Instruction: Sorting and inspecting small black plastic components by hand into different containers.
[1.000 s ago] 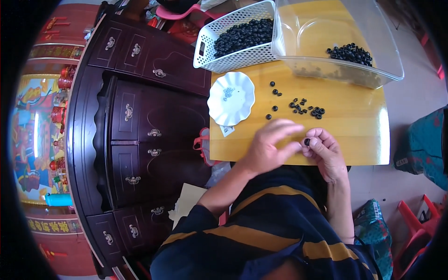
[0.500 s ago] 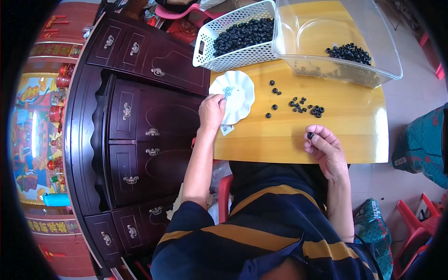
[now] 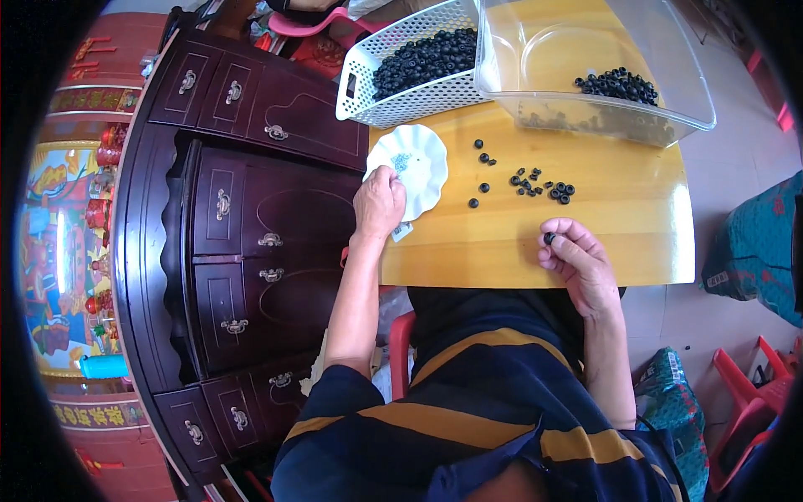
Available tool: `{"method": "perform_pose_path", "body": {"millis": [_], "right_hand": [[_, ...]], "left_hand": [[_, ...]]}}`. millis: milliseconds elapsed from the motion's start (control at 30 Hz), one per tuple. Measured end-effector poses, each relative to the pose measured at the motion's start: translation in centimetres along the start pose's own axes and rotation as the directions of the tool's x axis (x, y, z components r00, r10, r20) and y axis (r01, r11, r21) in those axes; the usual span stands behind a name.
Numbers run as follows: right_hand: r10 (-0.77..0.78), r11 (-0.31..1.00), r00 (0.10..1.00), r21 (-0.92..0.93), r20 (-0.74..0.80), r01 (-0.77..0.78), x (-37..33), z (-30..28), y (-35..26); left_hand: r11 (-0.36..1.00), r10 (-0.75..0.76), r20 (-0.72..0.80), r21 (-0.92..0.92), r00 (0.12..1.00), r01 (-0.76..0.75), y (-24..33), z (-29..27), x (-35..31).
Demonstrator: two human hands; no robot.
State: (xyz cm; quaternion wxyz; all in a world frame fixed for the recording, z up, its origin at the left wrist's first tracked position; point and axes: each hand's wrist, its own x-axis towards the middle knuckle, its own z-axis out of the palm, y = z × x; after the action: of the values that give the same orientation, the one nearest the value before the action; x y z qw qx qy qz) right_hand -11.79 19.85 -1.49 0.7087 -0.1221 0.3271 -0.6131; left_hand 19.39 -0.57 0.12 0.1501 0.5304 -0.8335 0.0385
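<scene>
My left hand [image 3: 379, 203] rests on the near edge of a white scalloped dish [image 3: 411, 163] at the left side of the yellow table [image 3: 585, 243], fingers curled over its rim. My right hand [image 3: 575, 261] hovers at the table's front edge, pinching a small black ring [image 3: 549, 238] between thumb and fingers. Several loose black rings [image 3: 539, 186] lie scattered on the table between the dish and my right hand.
A white mesh basket [image 3: 410, 67] full of black rings stands at the back left. A clear plastic tub [image 3: 594, 71] holding a small heap of rings is at the back right. A dark wooden cabinet [image 3: 226, 209] flanks the table's left. Red plastic stools [image 3: 744, 393] stand lower right.
My left hand left my right hand and moved up-left to the white dish. My right hand stayed near the front edge with the ring.
</scene>
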Motion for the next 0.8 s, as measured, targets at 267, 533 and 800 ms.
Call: {"method": "perform_pose_path", "body": {"millis": [267, 533, 800], "right_hand": [[-0.013, 0.998, 1.000, -0.065, -0.007, 0.012, 0.1, -0.3, 0.5], [-0.113, 0.926, 0.993, -0.359, 0.025, 0.114, 0.1, 1.4, 1.1], [-0.161, 0.803, 0.983, -0.568, 0.083, 0.179, 0.2, 0.3, 0.9]], "left_hand": [[0.973, 0.137, 0.034, -0.193, 0.990, -0.128, 5.9, -2.7, -1.3], [0.798, 0.529, 0.028, -0.357, 0.848, -0.486, 16.9, -4.3, -3.0], [0.737, 0.610, -0.026, -0.350, 0.792, -0.578, 19.1, -3.7, -2.9]]}}
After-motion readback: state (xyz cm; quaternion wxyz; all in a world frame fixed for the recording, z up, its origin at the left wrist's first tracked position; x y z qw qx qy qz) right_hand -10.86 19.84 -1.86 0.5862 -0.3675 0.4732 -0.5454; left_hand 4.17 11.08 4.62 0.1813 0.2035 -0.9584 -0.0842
